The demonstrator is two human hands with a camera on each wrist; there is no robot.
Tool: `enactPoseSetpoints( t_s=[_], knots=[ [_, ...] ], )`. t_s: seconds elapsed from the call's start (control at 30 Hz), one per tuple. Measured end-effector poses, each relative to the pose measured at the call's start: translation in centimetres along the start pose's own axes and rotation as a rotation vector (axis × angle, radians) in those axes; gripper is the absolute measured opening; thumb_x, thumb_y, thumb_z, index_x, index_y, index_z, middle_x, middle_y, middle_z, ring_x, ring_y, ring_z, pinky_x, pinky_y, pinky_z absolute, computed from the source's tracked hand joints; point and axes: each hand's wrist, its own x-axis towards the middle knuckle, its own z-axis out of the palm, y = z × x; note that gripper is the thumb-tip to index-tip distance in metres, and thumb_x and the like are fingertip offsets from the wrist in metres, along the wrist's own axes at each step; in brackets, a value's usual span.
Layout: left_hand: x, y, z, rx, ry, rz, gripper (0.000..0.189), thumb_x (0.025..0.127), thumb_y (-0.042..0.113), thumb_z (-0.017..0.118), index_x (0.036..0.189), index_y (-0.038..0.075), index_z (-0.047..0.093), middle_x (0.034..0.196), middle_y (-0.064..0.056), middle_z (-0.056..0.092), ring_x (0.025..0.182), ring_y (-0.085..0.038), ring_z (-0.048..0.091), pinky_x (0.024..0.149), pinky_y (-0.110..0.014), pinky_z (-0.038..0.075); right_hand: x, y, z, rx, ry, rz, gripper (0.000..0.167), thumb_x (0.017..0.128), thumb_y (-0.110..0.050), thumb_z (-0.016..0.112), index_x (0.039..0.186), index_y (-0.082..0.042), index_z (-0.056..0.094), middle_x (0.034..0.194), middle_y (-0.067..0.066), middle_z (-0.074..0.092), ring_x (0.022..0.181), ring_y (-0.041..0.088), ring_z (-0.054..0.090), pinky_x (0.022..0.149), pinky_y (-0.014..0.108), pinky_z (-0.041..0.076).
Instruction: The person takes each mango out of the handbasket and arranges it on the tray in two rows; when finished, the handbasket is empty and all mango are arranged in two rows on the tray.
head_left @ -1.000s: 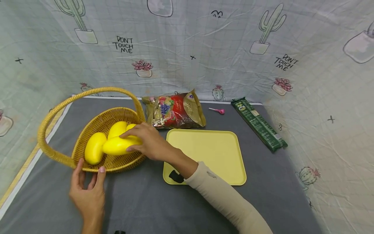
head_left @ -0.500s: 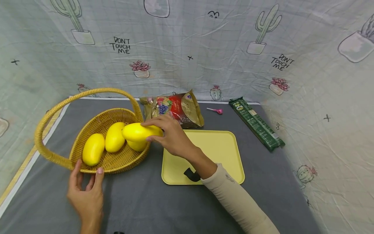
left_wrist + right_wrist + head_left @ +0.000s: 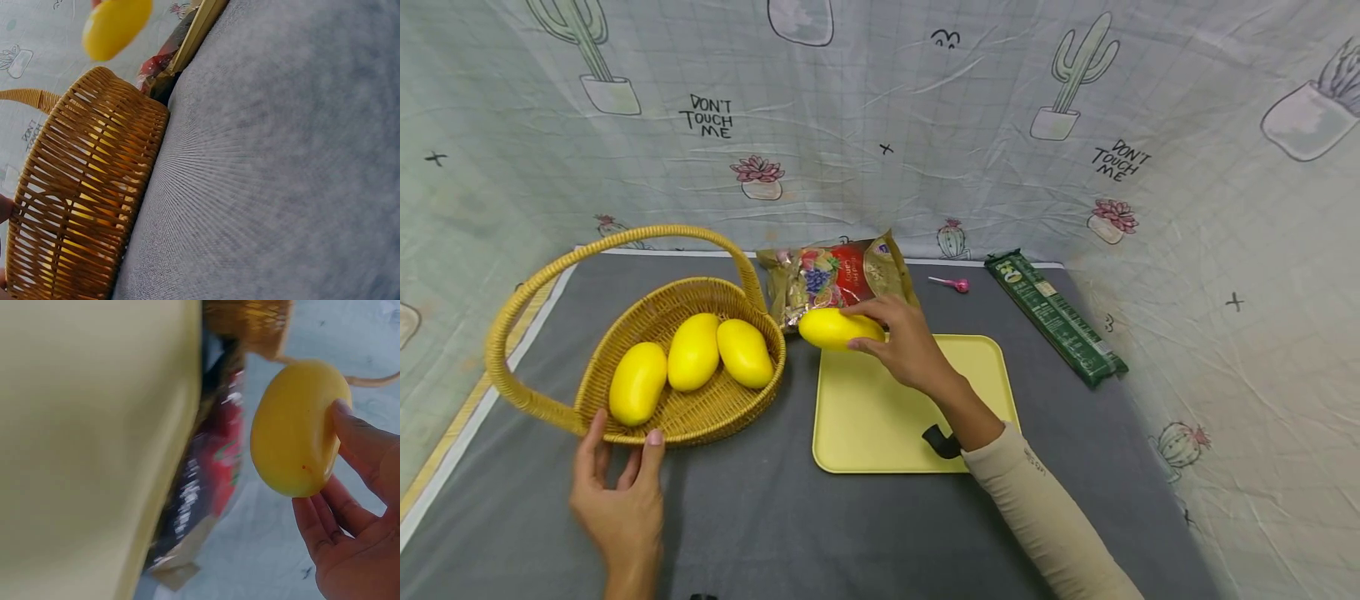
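My right hand [image 3: 906, 342] pinches a yellow mango [image 3: 831, 328] between thumb and fingers, above the far left part of a pale yellow tray [image 3: 880, 425]. In the right wrist view the thumb presses on one side of the mango [image 3: 300, 428], with fingertips at its lower end. To the left, a woven basket [image 3: 707, 421] with a tall handle bears three more mangoes, one of them [image 3: 638, 383] near its left side. My left hand [image 3: 621, 500] holds the basket's near rim by the handle's base. The left wrist view shows only fingertips [image 3: 5, 208] at the rim.
Behind the tray lies a gold and red candy bag [image 3: 835, 275]. A pink lollipop [image 3: 958, 285] and a long green packet [image 3: 1056, 317] lie at the back right. A printed cloth [image 3: 850, 108] hangs behind the grey table surface [image 3: 760, 517].
My right hand has lifted the mango out of the basket and carried it right, over to the tray. The left hand keeps its place at the basket's rim.
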Motion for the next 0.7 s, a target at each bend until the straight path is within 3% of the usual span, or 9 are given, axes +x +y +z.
enactPoseSetpoints(
  t_s=[0.13, 0.37, 0.7],
  knots=[
    [0.0, -0.1, 0.0, 0.015, 0.000, 0.004, 0.068, 0.088, 0.002, 0.084, 0.150, 0.016, 0.062, 0.160, -0.002, 0.054, 0.154, -0.028, 0.043, 0.104, -0.023, 0.054, -0.2, 1.6, 0.3, -0.037, -0.029, 0.026, 0.044, 0.090, -0.019, 0.085, 0.133, -0.018, 0.076, 0.129, 0.001, 0.075, 0.114, 0.023, 0.061, 0.093, 0.040, 0.055],
    [0.0, -0.2, 0.0, 0.037, -0.003, 0.008, 0.068, 0.089, 0.003, 0.084, 0.151, 0.017, 0.061, 0.160, -0.001, 0.053, 0.154, -0.029, 0.043, 0.102, -0.021, 0.054, -0.2, 3.2, 1.3, -0.106, -0.082, 0.062, 0.042, 0.088, -0.017, 0.087, 0.130, -0.016, 0.077, 0.129, 0.003, 0.076, 0.124, 0.026, 0.062, 0.110, 0.048, 0.048],
    [0.2, -0.3, -0.1, 0.009, -0.010, 0.006, 0.068, 0.088, 0.002, 0.085, 0.151, 0.015, 0.061, 0.159, -0.002, 0.052, 0.154, -0.030, 0.043, 0.096, -0.015, 0.054, -0.5, 3.9, 1.9, -0.174, -0.072, 0.055, 0.036, 0.090, -0.020, 0.087, 0.126, -0.016, 0.078, 0.126, 0.003, 0.076, 0.125, 0.027, 0.063, 0.114, 0.050, 0.047]
  ],
)
